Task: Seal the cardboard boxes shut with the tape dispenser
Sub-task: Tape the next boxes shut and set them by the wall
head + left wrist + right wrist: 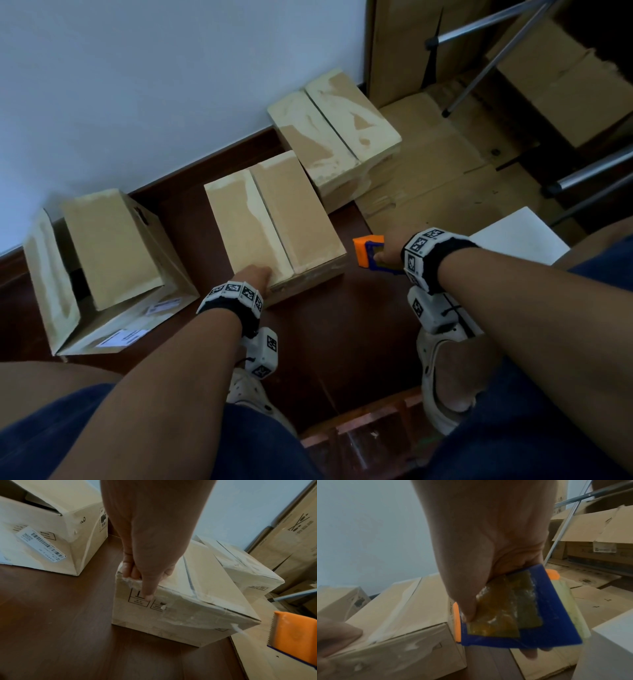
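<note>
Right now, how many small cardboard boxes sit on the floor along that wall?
3. An open box on the left, a middle box under the left hand, and a far box beyond it. Larger cartons on the right may hide more.

A strip of dark wooden floor (178, 219) lies open between the open-flapped cardboard box (102, 260) and the closed middle cardboard box (274, 219); the farther taped box (335, 137) nearly touches it.

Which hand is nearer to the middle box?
Left. The left hand grips the near corner of the middle box. The right hand holds the tape dispenser just right of the box, apart.
</note>
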Demonstrator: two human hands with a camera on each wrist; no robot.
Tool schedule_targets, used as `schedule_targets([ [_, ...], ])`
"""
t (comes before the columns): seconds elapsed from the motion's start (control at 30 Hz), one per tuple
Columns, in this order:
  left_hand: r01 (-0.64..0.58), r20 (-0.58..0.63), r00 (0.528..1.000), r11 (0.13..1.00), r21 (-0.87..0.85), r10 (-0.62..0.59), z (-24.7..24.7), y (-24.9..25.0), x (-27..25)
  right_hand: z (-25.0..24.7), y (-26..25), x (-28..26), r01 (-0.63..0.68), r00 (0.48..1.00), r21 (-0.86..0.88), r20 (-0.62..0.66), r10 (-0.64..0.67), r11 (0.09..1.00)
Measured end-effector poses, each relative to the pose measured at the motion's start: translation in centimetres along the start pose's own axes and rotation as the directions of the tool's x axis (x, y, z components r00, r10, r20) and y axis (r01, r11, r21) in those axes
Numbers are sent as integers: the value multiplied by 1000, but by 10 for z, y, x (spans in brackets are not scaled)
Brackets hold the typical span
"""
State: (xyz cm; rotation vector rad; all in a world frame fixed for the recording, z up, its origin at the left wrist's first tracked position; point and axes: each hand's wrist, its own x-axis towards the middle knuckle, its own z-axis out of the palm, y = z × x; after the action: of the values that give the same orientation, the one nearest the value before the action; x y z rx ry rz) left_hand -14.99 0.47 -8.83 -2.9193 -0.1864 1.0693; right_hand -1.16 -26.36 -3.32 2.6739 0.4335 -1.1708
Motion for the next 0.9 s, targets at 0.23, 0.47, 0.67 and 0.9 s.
schedule_targets([
  [0.23, 9, 25, 1000, 1000, 12, -9, 1, 0, 4, 2, -10, 4, -8, 1000, -65, -9, 7, 998],
  [0.47, -20, 26, 999, 1000, -2, 20, 1, -4, 3, -2, -31, 8, 5, 999, -161, 32, 0, 987],
  [0.67, 2, 23, 1000, 1000, 4, -2, -7, -30, 1, -3, -44, -17, 24, 1000, -82, -5, -25, 996],
  [0.9, 46, -31, 999, 999, 28, -45, -14, -27, -10, -10, -58, -26, 36, 999, -49, -29, -37, 998],
])
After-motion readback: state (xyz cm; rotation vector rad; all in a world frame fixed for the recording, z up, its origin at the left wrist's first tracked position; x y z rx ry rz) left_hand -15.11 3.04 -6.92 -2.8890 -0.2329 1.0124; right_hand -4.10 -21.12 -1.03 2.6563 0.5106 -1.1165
